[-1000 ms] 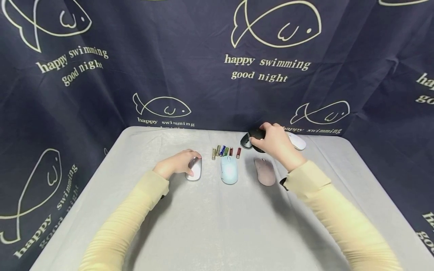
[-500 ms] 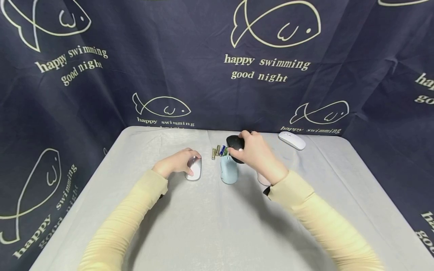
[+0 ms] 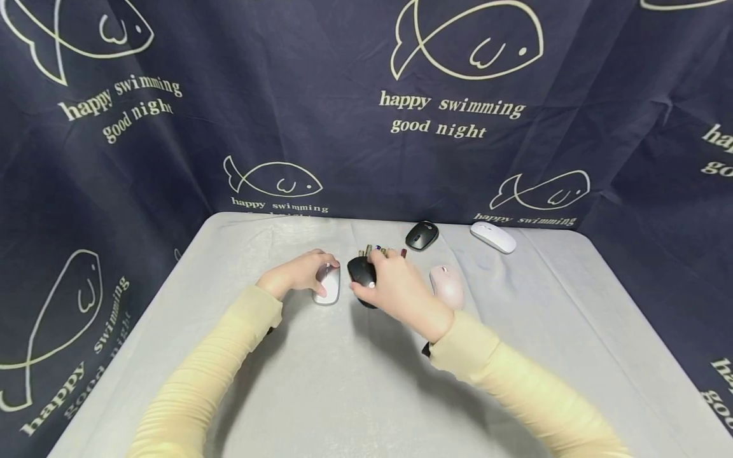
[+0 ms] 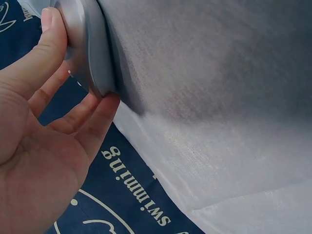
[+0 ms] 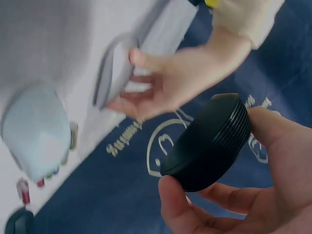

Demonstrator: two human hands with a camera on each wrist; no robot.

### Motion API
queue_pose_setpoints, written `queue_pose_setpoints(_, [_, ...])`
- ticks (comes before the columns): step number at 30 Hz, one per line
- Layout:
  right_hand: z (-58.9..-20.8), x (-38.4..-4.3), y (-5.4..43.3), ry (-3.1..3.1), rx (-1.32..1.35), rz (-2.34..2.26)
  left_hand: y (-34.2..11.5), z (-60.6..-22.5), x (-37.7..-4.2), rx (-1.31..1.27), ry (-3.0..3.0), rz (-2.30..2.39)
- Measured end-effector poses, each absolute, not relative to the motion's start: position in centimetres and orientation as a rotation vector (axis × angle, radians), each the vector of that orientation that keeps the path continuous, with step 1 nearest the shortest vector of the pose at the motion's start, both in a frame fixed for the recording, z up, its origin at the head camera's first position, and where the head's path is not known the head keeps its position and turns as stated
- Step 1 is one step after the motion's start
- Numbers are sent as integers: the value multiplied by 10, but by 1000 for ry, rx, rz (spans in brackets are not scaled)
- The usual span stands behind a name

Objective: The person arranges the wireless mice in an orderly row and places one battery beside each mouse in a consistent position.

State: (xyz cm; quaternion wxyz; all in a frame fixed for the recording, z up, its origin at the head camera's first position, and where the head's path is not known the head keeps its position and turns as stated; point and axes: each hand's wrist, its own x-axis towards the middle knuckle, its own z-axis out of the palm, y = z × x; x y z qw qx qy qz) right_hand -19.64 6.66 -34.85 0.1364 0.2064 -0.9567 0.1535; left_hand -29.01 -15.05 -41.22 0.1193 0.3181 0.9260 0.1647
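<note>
My left hand [image 3: 300,273] grips a white computer mouse [image 3: 331,289] by its two ends, thumb at the near end and fingers at the far end. In the left wrist view this mouse [image 4: 92,44] stands at the table surface, throwing a shadow beside it. My right hand [image 3: 403,289] pinches a black computer mouse [image 3: 361,272] with ribbed sides, held raised to the right of the white one. A light blue mouse [image 5: 39,129] shows in the right wrist view, while in the head view my right hand covers it.
Several batteries [image 3: 369,249] lie behind my right hand, partly hidden. A pink mouse [image 3: 446,285] rests to its right. Farther back are another black mouse [image 3: 422,236] and a second white mouse [image 3: 494,237], near the dark printed curtain [image 3: 366,159].
My right hand has carried the black mouse left and nearer, from beside the other black mouse at the back to close beside the white one. My left hand has stayed on its mouse.
</note>
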Motion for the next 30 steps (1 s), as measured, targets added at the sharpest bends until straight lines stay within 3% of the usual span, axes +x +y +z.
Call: queue_pose_setpoints(30, [-403,-175,25,-2918,900,399,-151,-415,-294,892,2704,466])
